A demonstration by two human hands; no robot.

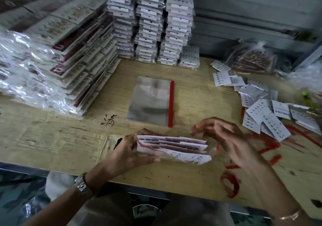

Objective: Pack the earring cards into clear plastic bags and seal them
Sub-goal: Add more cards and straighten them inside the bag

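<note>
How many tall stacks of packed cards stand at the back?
3, side by side at the back: left stack, middle stack, right stack. More may hide behind them.

Matt, scuffed wooden table [52,138], glossy clear plastic bag [149,102], matt white paper earring cards [257,111]

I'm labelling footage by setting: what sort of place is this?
Likely a small packing workshop: tall stacks of bagged earring cards, loose cards heaped on a worn plywood bench.
</note>
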